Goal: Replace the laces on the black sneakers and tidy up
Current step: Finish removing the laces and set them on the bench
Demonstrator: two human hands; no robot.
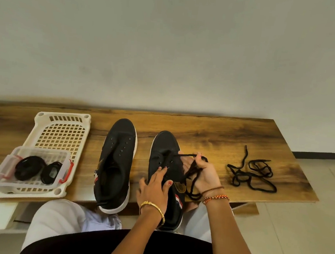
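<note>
The right sneaker is lying on the wooden table, and everything else is placed around it. The left hand is pressing on its tongue with straight fingers. The right hand, just right of it, is gripping a black lace running from its eyelets. The unlaced left sneaker is lying just left of it. Loose laces are lying well to its right, and a white basket with a clear box is sitting far left.

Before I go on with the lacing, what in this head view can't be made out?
- Right sneaker: lower eyelets, hidden under left hand.
- Lace path through right hand: fingers cover it.
- Clear box contents: dark coils, too small to identify.
- Sneaker heels: past the table edge.
</note>
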